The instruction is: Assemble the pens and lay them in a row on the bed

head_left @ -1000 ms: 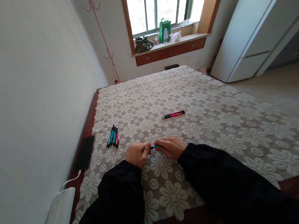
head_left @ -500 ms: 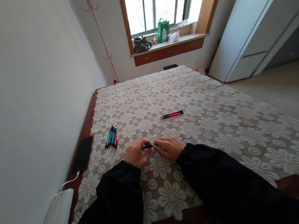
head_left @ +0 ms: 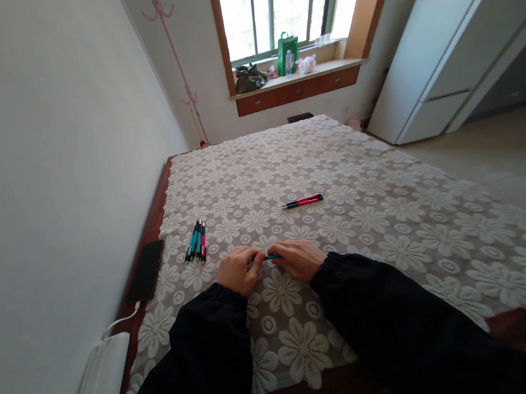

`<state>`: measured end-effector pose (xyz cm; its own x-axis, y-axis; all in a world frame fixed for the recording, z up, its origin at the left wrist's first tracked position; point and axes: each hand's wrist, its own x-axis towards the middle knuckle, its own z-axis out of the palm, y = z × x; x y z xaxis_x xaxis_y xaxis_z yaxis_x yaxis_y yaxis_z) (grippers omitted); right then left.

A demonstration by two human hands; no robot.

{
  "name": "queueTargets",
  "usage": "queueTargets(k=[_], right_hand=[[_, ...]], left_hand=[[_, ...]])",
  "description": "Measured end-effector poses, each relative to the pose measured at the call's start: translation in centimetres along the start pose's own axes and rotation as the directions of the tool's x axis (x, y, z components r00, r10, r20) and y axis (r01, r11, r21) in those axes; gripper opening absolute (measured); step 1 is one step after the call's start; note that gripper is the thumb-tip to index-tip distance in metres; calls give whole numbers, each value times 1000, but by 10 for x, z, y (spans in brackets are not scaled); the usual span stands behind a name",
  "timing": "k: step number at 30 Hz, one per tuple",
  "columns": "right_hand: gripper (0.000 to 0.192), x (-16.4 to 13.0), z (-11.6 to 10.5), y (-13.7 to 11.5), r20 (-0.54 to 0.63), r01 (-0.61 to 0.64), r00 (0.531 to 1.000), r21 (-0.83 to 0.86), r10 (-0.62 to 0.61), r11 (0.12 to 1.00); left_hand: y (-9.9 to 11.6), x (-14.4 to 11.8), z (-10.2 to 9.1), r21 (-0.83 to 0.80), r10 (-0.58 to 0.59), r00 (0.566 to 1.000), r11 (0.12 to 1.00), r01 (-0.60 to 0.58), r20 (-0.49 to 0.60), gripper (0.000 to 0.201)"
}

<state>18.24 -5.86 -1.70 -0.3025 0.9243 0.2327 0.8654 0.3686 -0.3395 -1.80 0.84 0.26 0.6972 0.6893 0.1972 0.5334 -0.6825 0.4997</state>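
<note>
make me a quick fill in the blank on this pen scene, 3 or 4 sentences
1. Both the left hand and the right hand grip one ____ pen between them.
2. The single pen lying alone farther out on the lace tablecloth is black and ____.
3. The bundle of pens lies to the ____ of the hands.
4. The dark phone rests on the table edge next to the ____.

Missing words: teal; red; left; wall
</note>
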Motion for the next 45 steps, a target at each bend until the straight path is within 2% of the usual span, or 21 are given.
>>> queueTargets(k=[3,7,14,19,22,29,33,40,45], right_hand=[[19,-1,0,-1,20,-30,999,-12,30,999],[24,-1,-2,-5,26,-17,999,-38,18,999],[20,1,-2,-4,-34,63,997,-55,-65,997],[16,0,0,-2,-40,26,999,-18,-27,1000],[15,0,0,-2,-42,22,999,-22,-23,1000],[10,2,0,-1,-76,66,995,-70,-72,995],[9,3,0,-1,-68,81,994,-80,-87,993],[15,1,2,-1,-77,56,995,-15,-57,998],[12,1,1,-1,-93,81,992,-27,-83,996]], left_hand=[[-3,0,3,-72,40,999,997,-42,-29,22],[-4,1,5,-44,25,1000,999,-26,-17,12],[-4,1,5,12,-2,1000,1000,2,7,20],[-6,2,4,-37,48,998,998,-46,41,21],[-5,2,3,-20,37,998,999,-36,47,14],[0,2,1,21,0,999,1000,-1,49,23],[0,2,1,53,16,998,998,-20,65,23],[0,1,1,-20,3,1000,1000,-3,25,21],[0,1,0,7,3,999,1000,-3,53,16]])
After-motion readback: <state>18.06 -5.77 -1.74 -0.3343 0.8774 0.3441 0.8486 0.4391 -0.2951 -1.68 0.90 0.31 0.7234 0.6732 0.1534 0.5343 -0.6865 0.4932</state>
